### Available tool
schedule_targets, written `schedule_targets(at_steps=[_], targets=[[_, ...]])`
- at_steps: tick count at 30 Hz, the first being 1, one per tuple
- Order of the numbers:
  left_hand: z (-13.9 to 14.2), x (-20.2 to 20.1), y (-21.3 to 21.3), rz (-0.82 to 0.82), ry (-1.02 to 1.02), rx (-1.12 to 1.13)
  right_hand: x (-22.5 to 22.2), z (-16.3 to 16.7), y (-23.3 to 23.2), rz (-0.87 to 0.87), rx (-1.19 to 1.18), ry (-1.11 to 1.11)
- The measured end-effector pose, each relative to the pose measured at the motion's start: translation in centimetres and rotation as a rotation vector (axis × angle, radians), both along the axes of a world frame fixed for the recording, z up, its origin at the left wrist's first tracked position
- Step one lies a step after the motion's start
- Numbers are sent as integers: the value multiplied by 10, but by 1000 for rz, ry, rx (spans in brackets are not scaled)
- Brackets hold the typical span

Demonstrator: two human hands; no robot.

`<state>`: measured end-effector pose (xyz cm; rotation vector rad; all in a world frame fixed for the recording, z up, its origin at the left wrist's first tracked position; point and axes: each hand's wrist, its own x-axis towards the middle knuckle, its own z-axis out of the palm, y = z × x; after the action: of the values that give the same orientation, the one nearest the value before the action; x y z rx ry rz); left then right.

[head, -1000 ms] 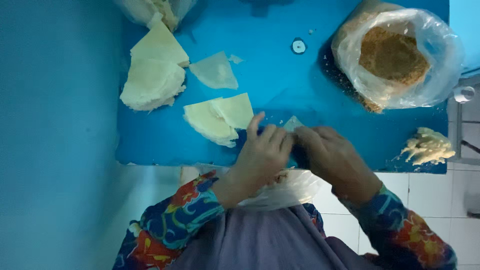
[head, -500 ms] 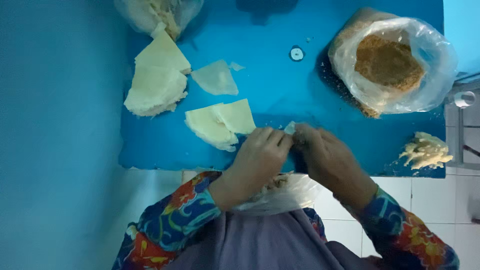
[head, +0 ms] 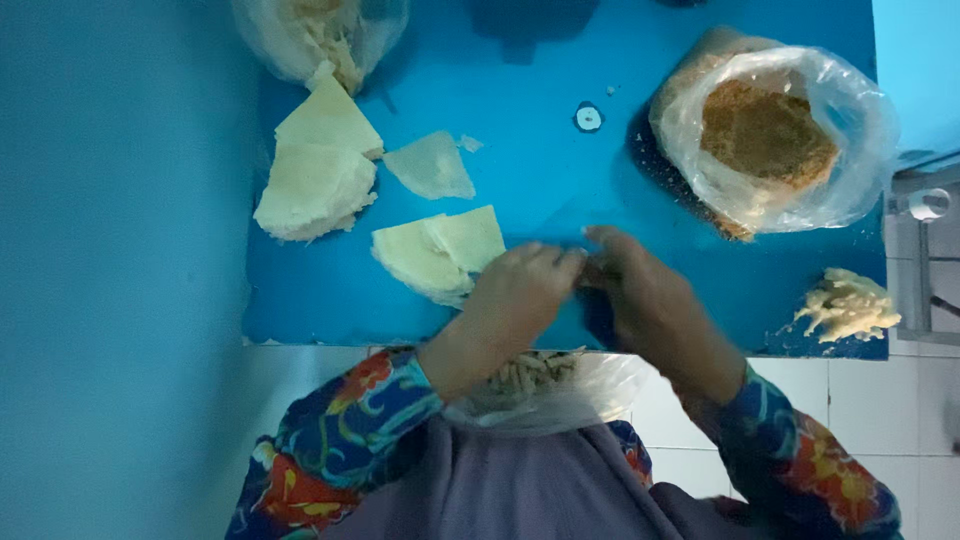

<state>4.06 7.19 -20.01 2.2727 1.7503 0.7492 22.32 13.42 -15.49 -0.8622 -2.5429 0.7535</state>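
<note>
Both hands — left [head: 515,290], right [head: 645,295] — meet fingertip to fingertip over the blue worktop [head: 560,80]; grip state unclear. Wrappers [head: 440,250] lie just left — crumb bag [head: 770,140] far right.

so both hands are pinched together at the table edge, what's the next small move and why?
Probably finish the pinch and drop the piece into the bag on the lap. The left hand and right hand meet fingertip to fingertip over the blue table, whatever they pinch is hidden, and the bag sits open right below them with similar pieces inside.
</note>
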Motion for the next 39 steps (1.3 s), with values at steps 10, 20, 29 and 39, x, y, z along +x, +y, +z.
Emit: schedule_targets(at_steps=[10,20,29,39], targets=[[-11,4,-10,-16,279,274,3,-12,4,142,198,13],[3,11,-36,-60,356,122,16,-10,-15,94,404,-75],[-3,17,-17,122,353,137,2,-6,-29,-17,501,-433],[-26,-124,26,507,426,306,-4,-11,14,-50,278,-121]])
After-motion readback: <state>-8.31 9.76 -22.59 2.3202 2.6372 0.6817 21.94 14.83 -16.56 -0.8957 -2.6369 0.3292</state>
